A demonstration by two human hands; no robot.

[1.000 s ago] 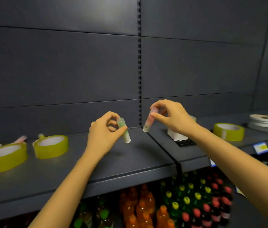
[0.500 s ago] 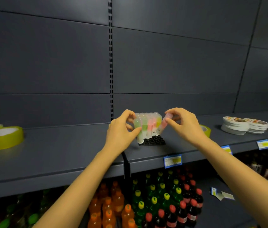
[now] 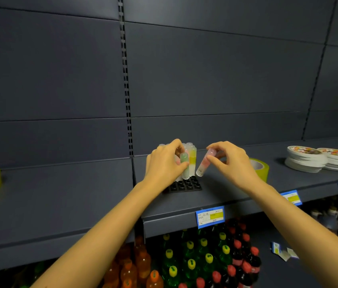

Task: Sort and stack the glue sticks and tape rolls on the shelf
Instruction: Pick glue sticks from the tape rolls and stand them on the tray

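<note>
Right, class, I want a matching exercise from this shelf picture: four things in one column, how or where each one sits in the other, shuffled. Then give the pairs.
Things
1. green glue stick
2. pink glue stick
3. black tray
4. white stacks

States
A. lies flat on the shelf, front holes empty
B. tilted, pinched by the right hand
C. side by side at the far right of the shelf
D. about upright, held by the left hand at the tray

Pairs: 1-D, 2-B, 3-A, 4-C
</note>
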